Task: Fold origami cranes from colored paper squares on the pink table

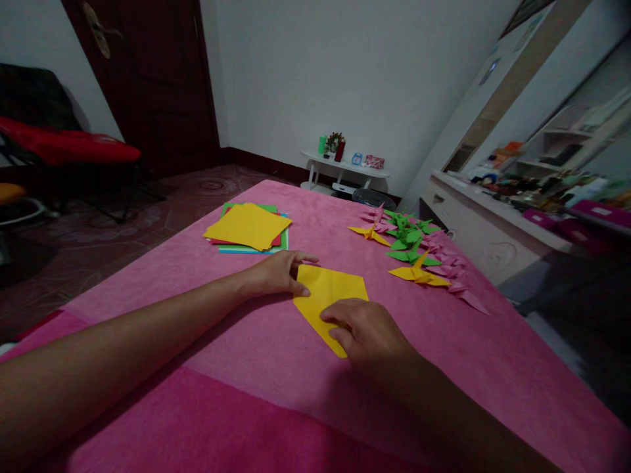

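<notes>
A yellow sheet of origami paper (335,284) with folded-in edges lies on the pink cloth in front of me. My left hand (282,272) is at its left corner, thumb on top of the paper and fingers curved along the far edge. Curled over the near right part of the sheet, my right hand (367,328) presses on it with thumb and fingers close together; part of the paper is hidden under it. Beyond my left hand rests a stack of coloured paper squares (249,225), yellow on top, with red, green, white and blue edges showing.
Folded paper cranes stand to the right: a yellow crane (419,271), several green cranes (407,231) and pink cranes (446,256). The pink cloth (236,355) covers the work surface. Farther off are a small white shelf (345,163), a red chair (73,144) and a cluttered dresser (493,230).
</notes>
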### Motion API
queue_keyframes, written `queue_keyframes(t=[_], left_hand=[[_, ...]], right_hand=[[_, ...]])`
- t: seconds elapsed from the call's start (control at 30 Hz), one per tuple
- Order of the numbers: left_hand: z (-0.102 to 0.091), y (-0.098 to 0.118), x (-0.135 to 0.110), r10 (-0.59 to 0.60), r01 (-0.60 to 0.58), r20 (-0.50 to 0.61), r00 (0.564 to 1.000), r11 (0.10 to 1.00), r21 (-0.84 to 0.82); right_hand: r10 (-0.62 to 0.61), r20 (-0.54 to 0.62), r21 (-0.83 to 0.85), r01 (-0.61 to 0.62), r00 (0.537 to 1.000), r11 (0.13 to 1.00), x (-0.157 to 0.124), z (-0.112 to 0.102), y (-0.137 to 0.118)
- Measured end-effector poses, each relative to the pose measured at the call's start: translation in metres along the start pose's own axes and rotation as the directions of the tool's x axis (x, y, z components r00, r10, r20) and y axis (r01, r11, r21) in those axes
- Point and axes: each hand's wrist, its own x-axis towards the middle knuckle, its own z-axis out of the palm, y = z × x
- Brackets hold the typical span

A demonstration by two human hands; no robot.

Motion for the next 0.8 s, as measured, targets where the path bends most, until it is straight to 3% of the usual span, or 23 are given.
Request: queue_keyframes(t=[0.2, 0.3, 0.43, 0.57, 0.63, 0.7, 0.8], left_hand=[[0.001, -0.001, -0.006, 0.086, -0.091, 0.066, 0.994, 0.994, 0.068], [0.003, -0.002, -0.009, 0.16, -0.165, 0.05, 0.986, 0.98, 0.115], [0.007, -0.004, -0.009, 0.146, -0.146, 0.079, 0.986, 0.989, -0.005], [0.011, -0.009, -0.006, 0.136, -0.134, -0.03, 0.99, 0.99, 0.05], [0.012, -0.012, -0.004, 0.152, -0.146, -0.07, 0.986, 0.986, 0.08], [0.013, -0.015, -0.003, 0.165, -0.158, -0.072, 0.984, 0.982, 0.104], [0.013, -0.018, -0.002, 0.186, -0.177, -0.05, 0.981, 0.973, 0.148]], right_hand=[[0.007, -0.161, -0.04, -0.013, 0.987, 0.999, 0.017, 0.002, 0.021], [0.019, -0.177, -0.022, -0.023, 0.984, 0.999, 0.029, 0.001, 0.035], [0.101, -0.168, 0.094, -0.086, 0.981, 0.992, 0.041, 0.001, 0.057], [0.201, -0.192, 0.217, -0.158, 0.961, 0.963, 0.039, -0.004, 0.071], [0.293, -0.132, 0.331, -0.236, 0.947, 0.914, 0.031, -0.008, 0.071], [0.359, 0.009, 0.456, -0.323, 0.933, 0.829, 0.022, -0.014, 0.068], [0.38, 0.148, 0.599, -0.389, 0.913, 0.7, 0.013, -0.019, 0.065]])
